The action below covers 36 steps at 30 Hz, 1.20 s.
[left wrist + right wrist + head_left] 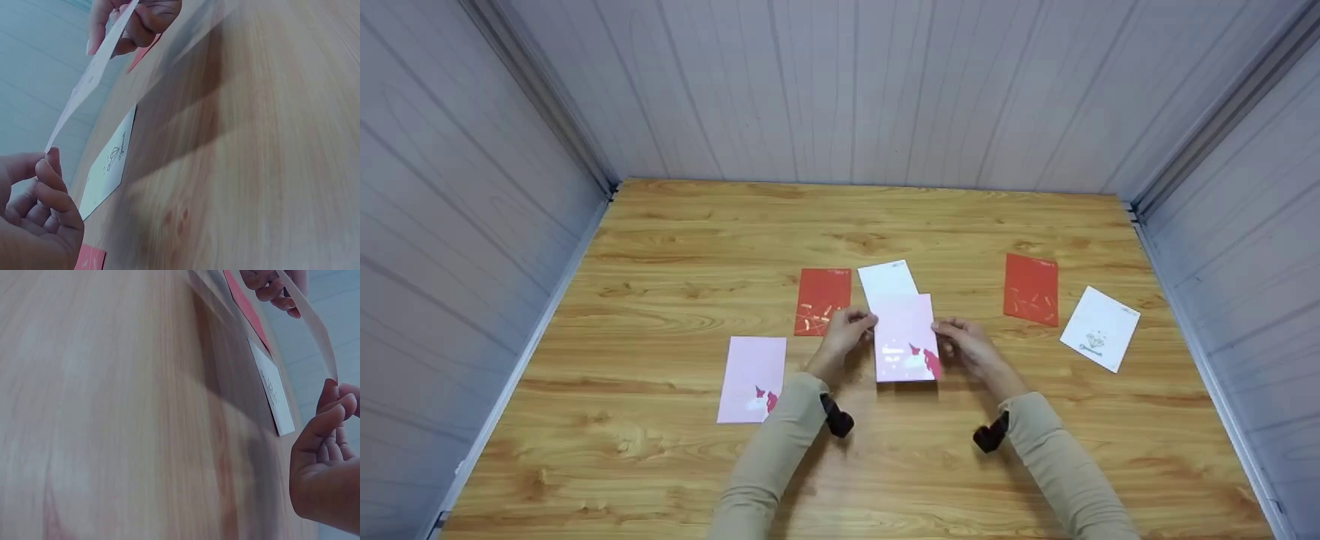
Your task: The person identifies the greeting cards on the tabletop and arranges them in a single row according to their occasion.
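Observation:
Both hands hold a pink card with a unicorn print (904,330) up off the table, one at each side edge. My left hand (846,337) pinches its left edge between thumb and fingers. The right edge is pinched the same way by my right hand (966,346). Seen from the left wrist, the raised card (93,76) appears nearly edge-on; from the right wrist it bows slightly. Beneath and behind it lies a white card (887,279), its lower part hidden in the head view but its dark line drawing visible in the left wrist view.
A red card (821,296) lies just beyond my left hand. Another pink unicorn card (751,375) is beside my left forearm, which overlaps its corner. Off to the right lie a second red card (1031,289) and a tilted white card (1100,328). Panel walls (840,90) enclose the wooden table (697,240).

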Tool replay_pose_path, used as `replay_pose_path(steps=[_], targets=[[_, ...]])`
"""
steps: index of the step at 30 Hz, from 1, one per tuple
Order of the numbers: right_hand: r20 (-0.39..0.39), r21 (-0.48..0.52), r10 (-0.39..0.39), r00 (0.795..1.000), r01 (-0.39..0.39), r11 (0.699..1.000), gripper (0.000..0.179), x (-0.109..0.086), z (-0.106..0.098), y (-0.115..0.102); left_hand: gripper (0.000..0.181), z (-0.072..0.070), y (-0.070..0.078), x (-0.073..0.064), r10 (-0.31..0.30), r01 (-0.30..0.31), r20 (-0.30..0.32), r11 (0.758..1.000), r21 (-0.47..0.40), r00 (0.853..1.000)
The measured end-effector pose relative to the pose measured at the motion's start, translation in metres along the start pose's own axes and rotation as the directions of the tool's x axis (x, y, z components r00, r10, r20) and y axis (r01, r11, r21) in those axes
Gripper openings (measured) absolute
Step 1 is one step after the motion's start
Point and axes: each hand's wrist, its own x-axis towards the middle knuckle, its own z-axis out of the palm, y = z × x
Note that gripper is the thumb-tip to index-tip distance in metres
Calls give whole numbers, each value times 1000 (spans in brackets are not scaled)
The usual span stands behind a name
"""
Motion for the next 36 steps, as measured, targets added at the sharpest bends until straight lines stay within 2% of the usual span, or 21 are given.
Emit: replay_pose_path(steps=[4, 7, 11, 14, 17, 24, 29, 33, 36], targets=[[-8, 4, -8, 1000, 9, 1000, 12, 3, 7, -2, 9, -7, -1, -4, -2, 2, 5, 1000, -4, 1000], [-15, 16, -16, 1000, 17, 1000, 6, 5, 12, -2, 8, -12, 2, -8, 10, -10, 10, 1000, 3, 1000], [-6, 11, -45, 999, 45, 999, 5, 8, 19, -1, 11, -19, 2, -10, 69, -67, -29, 997, 37, 997], [5, -18, -60, 998, 60, 998, 4, 8, 25, 0, 12, -24, -2, -10, 111, -105, -79, 992, 72, 991], [8, -55, -52, 999, 52, 997, 6, 9, 30, 2, 10, -30, -2, -13, 119, -107, -110, 988, 108, 987], [9, -146, -13, 1000, 14, 989, 9, 10, 45, 7, 10, -46, -6, -19, 150, -126, -127, 976, 178, 981], [17, -191, -5, 1000, 8, 981, 9, 9, 55, 12, 10, -59, -12, -24, 188, -150, -119, 951, 270, 975], [44, -210, -30, 999, 38, 977, 9, 8, 63, 19, 9, -68, -13, -29, 185, -133, -131, 933, 334, 974], [63, -210, -30, 998, 43, 977, 10, 7, 68, 23, 9, -74, -12, -33, 153, -93, -146, 931, 354, 977]])
